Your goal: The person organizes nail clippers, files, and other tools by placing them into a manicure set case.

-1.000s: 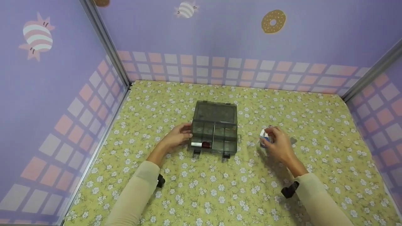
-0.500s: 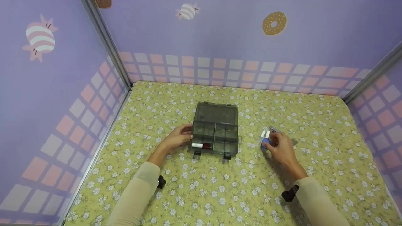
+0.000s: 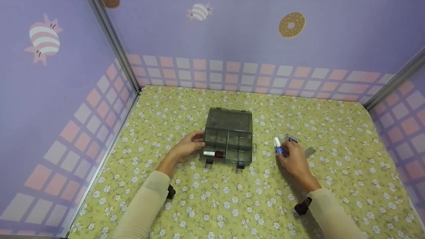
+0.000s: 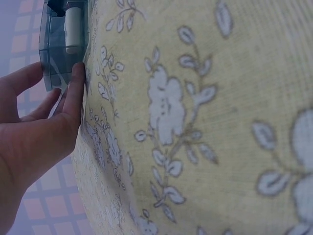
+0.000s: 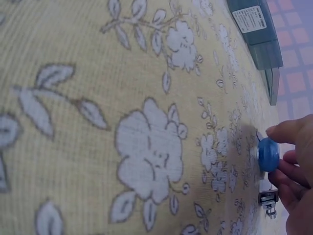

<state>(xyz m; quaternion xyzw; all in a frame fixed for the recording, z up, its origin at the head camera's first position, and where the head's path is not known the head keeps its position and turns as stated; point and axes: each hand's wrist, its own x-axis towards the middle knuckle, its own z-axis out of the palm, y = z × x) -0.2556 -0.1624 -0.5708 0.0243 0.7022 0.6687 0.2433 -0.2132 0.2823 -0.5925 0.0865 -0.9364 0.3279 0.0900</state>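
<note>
A smoky translucent compartment box [image 3: 239, 156] stands on the flowered cloth with its lid raised at the back. In its front left compartment lies a dark red nail polish bottle [image 3: 218, 154] with a white cap. My left hand [image 3: 186, 146] rests against the box's left side, thumb and fingertips at the wall. To the right of the box, my right hand [image 3: 294, 157] pinches a blue nail polish bottle [image 3: 280, 150] with a white cap, thumb on one side and fingers on the other in the right wrist view. Just beyond that hand lies a metal nail clipper [image 3: 292, 138].
The yellow flowered cloth [image 3: 199, 199] covers the work surface. Purple patterned panels [image 3: 245, 39] enclose it at the back and both sides. Two latches [image 3: 240, 166] stick out from the box's front edge.
My right hand has shifted slightly at the blue bottle. Two white caps showed half a second ago; one shows now. The nail clipper is more exposed. My left hand has stayed at the box.
</note>
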